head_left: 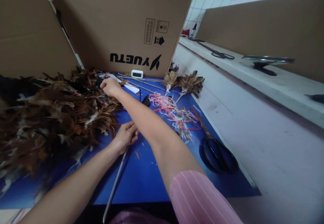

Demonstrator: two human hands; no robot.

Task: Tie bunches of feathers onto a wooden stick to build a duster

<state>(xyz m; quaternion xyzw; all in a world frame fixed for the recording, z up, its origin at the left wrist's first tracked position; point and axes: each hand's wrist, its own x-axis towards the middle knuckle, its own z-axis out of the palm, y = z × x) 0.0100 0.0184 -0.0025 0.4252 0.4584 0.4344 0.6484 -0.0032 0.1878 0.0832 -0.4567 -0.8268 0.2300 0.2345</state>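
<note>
Two hands are busy at once; the left hand (pixel 128 134) has its fingers closed round a stick (pixel 114 187), which runs from that grip back toward the body; whatever lies past the grip is behind the right forearm, so can't tell about that end. Right hand (pixel 110 86) is stretched over farther out, at the far edge of the feathers (pixel 50 122); its fingers look curled, but honestly can't tell if they've got hold of anything.

Tips, for what they're worth; I'd keep the left grip snug and steady, so the stick doesn't roll while the other arm crosses above it; I'd go gently with the right fingertips, since feathers bunched that thick probably snag and crush easily; lifting the forearm a bit should keep it off the left hand and open up the view.

String (pixel 164 103) lies tangled beyond the left hand, off to its right; scissors (pixel 215 146) sit well right of the same hand; better to keep the sleeve (pixel 199 190) clear of both.
</note>
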